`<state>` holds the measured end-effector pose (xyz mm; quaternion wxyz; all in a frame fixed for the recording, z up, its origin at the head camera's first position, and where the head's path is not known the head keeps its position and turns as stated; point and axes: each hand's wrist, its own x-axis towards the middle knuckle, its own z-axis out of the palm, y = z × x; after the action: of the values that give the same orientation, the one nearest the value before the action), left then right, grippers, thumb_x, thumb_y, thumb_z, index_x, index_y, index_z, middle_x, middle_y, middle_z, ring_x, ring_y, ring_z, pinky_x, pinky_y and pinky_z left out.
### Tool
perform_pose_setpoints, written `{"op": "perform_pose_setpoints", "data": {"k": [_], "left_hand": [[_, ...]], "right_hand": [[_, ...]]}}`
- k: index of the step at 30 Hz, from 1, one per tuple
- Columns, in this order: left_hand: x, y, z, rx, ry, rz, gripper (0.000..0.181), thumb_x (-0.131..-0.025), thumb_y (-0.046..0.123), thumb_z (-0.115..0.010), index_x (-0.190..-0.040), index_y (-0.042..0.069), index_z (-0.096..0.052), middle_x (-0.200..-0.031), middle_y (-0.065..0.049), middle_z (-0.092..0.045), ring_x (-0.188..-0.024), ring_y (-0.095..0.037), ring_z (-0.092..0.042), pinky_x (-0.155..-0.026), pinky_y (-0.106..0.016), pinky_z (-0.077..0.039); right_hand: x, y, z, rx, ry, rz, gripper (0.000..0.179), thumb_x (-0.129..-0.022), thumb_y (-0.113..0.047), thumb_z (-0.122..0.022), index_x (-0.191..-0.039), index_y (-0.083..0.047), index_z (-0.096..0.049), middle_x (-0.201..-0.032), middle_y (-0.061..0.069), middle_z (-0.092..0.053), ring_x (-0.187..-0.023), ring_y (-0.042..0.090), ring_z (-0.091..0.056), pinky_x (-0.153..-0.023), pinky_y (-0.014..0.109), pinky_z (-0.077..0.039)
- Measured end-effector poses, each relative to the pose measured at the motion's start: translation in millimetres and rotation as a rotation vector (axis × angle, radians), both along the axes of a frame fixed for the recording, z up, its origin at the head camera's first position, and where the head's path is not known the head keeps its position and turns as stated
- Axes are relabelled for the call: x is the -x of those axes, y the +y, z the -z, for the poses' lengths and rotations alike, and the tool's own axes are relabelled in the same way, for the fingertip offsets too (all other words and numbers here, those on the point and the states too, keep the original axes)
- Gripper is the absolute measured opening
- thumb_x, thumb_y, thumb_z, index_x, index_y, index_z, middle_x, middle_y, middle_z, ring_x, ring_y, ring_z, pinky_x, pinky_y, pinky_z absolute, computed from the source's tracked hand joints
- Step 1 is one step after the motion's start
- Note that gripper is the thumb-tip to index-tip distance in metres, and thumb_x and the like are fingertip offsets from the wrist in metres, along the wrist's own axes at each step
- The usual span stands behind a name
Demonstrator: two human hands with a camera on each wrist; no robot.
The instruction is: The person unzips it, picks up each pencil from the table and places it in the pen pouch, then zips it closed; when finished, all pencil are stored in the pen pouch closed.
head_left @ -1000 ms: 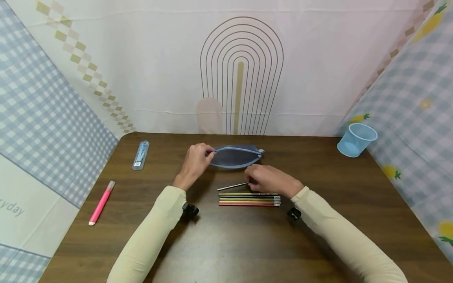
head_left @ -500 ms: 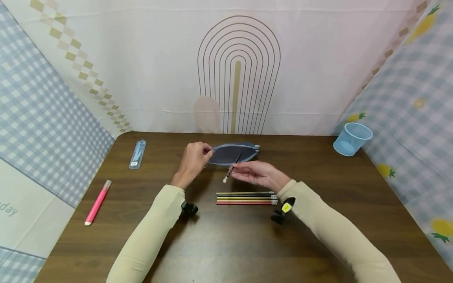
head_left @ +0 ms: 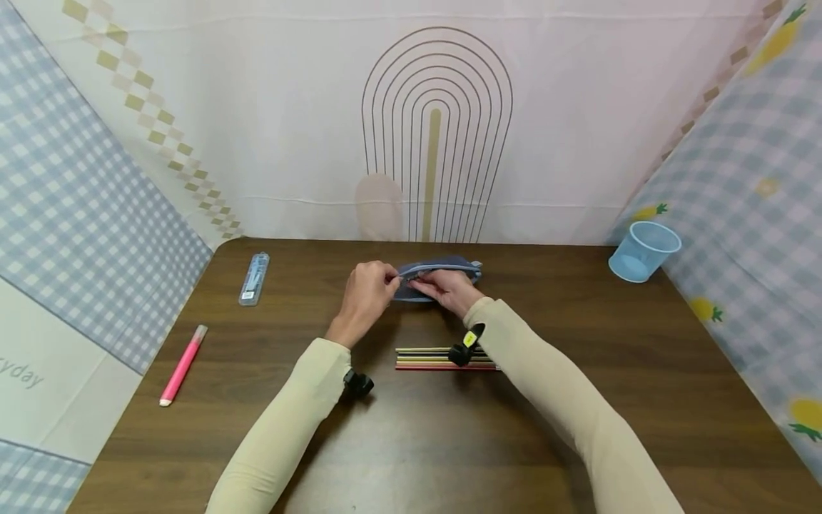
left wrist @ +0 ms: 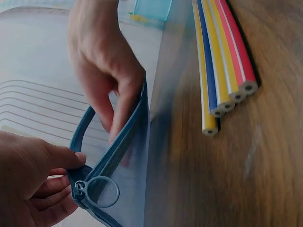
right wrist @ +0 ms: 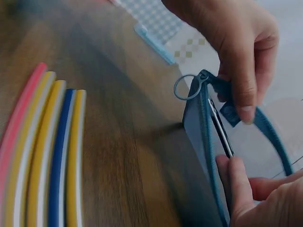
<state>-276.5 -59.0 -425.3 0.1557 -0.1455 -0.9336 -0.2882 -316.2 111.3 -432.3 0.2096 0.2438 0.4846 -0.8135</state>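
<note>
A blue zip pencil pouch [head_left: 443, 262] lies at the back middle of the table, its mouth spread apart. My left hand [head_left: 363, 296] pinches the pouch's left end, beside the round zipper pull [left wrist: 118, 191]. My right hand [head_left: 449, 289] reaches into the mouth and holds a dark pencil [right wrist: 220, 130], which lies along the zipper inside the opening. Some of that pencil is hidden by the fingers and pouch. In front of the pouch, several striped pencils [head_left: 417, 359] lie side by side in yellow, blue and red; my right wrist covers their right ends in the head view.
A pink marker-like pen [head_left: 183, 366] lies on the left of the table [head_left: 411, 442]. Behind it is a slim pale-blue packet [head_left: 254, 279]. At the back right corner stands a light-blue cup [head_left: 644, 252]. Patterned cloth hangs behind and on both sides.
My right hand has lifted the dark pencil from behind the row, turned it and brought it into the pouch. My left hand keeps its pinch on the pouch and has shifted slightly right.
</note>
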Motion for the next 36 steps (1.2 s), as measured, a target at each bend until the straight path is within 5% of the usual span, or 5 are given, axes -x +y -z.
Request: {"op": "perform_pose_setpoints", "data": {"k": [5, 11, 16, 25, 36], "left_hand": [[1.0, 1.2, 0.7, 0.009, -0.007, 0.005, 0.013, -0.092, 0.015, -0.074, -0.096, 0.004, -0.08, -0.091, -0.008, -0.077, -0.079, -0.017, -0.069, -0.071, -0.033, -0.058], [1.7, 2.6, 1.2, 0.002, 0.014, 0.002, 0.013, -0.092, 0.015, -0.074, -0.096, 0.004, -0.08, -0.09, -0.008, -0.077, -0.078, -0.018, -0.07, -0.071, -0.033, -0.058], [2.9, 0.2, 1.5, 0.001, 0.046, -0.023, 0.014, -0.092, 0.016, -0.074, -0.096, 0.004, -0.08, -0.09, -0.01, -0.077, -0.08, -0.02, -0.071, -0.073, -0.034, -0.058], [3.8, -9.0, 3.6, -0.053, 0.055, -0.033, 0.013, -0.091, 0.015, -0.075, -0.093, 0.004, -0.08, -0.088, -0.01, -0.076, -0.077, -0.02, -0.07, -0.071, -0.032, -0.058], [5.0, -7.8, 0.7, -0.053, 0.032, -0.033, 0.012, -0.092, 0.014, -0.074, -0.092, 0.004, -0.08, -0.087, -0.009, -0.076, -0.077, -0.019, -0.07, -0.07, -0.032, -0.058]], "right_hand": [[10.3, -13.0, 8.3, -0.056, 0.009, 0.071, 0.04, -0.096, 0.013, -0.051, -0.136, 0.009, -0.056, -0.14, 0.027, -0.056, -0.121, 0.028, -0.063, -0.1, 0.032, -0.053], [1.1, -7.2, 5.6, -0.079, 0.053, 0.103, 0.034, -0.094, 0.015, -0.053, -0.127, 0.011, -0.061, -0.107, 0.025, -0.074, -0.096, 0.027, -0.076, -0.092, 0.03, -0.057], [-21.8, 8.1, -17.2, -0.202, 0.128, -0.175, 0.033, -0.101, -0.001, -0.056, -0.132, 0.011, -0.057, -0.082, 0.012, -0.077, -0.077, 0.018, -0.077, -0.091, 0.03, -0.057], [-73.2, 51.2, -37.4, -1.197, 0.985, -0.933, 0.012, -0.093, -0.011, -0.072, -0.089, -0.002, -0.078, -0.08, 0.007, -0.075, -0.063, 0.006, -0.058, -0.062, 0.025, -0.052], [-102.6, 60.4, -8.6, -1.508, 1.21, -0.912, 0.015, -0.083, -0.002, -0.076, -0.069, -0.01, -0.076, -0.065, -0.003, -0.068, -0.058, 0.004, -0.052, -0.055, 0.024, -0.048]]}}
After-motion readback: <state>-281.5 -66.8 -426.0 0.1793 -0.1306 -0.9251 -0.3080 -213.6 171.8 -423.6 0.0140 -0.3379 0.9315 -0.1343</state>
